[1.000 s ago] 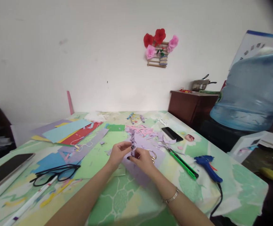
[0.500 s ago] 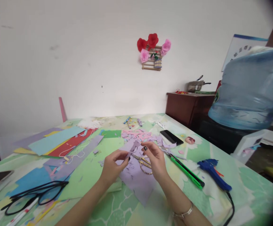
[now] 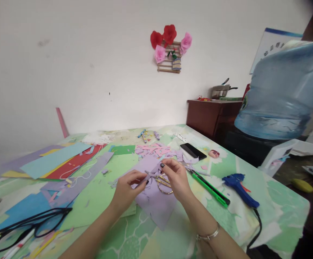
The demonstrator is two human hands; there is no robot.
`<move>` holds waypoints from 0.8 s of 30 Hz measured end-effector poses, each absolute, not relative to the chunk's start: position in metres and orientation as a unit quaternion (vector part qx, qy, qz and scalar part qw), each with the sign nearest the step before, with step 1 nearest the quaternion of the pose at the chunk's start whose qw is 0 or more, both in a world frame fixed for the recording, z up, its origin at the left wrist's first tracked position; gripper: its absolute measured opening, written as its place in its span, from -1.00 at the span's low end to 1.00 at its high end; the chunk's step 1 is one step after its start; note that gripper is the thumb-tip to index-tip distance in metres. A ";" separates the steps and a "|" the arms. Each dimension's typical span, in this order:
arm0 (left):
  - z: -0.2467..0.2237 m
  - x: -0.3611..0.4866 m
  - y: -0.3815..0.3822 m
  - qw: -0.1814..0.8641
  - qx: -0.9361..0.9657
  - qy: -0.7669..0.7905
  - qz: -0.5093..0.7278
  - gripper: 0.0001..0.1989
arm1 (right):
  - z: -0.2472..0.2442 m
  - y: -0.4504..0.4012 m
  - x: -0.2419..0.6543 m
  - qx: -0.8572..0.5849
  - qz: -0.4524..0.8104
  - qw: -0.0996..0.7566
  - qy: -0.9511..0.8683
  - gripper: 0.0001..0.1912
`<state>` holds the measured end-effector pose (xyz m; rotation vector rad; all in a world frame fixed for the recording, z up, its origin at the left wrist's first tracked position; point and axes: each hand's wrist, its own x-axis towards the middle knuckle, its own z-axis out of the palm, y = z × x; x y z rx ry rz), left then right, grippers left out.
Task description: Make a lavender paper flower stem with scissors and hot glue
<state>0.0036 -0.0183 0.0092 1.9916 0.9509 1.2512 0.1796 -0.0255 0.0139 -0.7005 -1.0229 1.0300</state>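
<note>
My left hand (image 3: 128, 189) pinches a narrow purple paper strip (image 3: 154, 169) near its lower end, thumb and forefinger together. At the strip's upper end, the thumb and fingertips of my right hand (image 3: 177, 180) are closed on it. The strip slants up to the right between both hands. Below it, gold-handled scissors (image 3: 164, 182) lie on a purple paper sheet (image 3: 160, 212), partly covered by the strip and my right hand. Small purple scraps are scattered on that sheet.
Pink and purple paper strips (image 3: 153, 149) are heaped behind my hands. To the right are a black phone (image 3: 193, 150), a green utility knife (image 3: 209, 189) and a blue glue gun (image 3: 240, 190). Leftward lie light green paper (image 3: 91, 198), coloured sheets (image 3: 54, 162) and black glasses (image 3: 35, 228).
My right fingertips have come onto the upper end of the purple strip, where they were apart from it before. The strip is held lower and more stretched out. The whole view has shifted slightly.
</note>
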 end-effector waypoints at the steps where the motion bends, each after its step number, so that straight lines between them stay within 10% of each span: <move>1: 0.009 0.003 -0.018 0.296 0.750 0.358 0.471 -0.87 | 0.014 -0.026 0.180 -0.315 0.463 0.691 -0.457 -0.91; 24: 0.002 0.005 -0.017 0.267 0.757 0.379 0.461 -0.87 | 0.009 -0.024 0.171 -0.345 0.428 0.715 -0.433 -0.93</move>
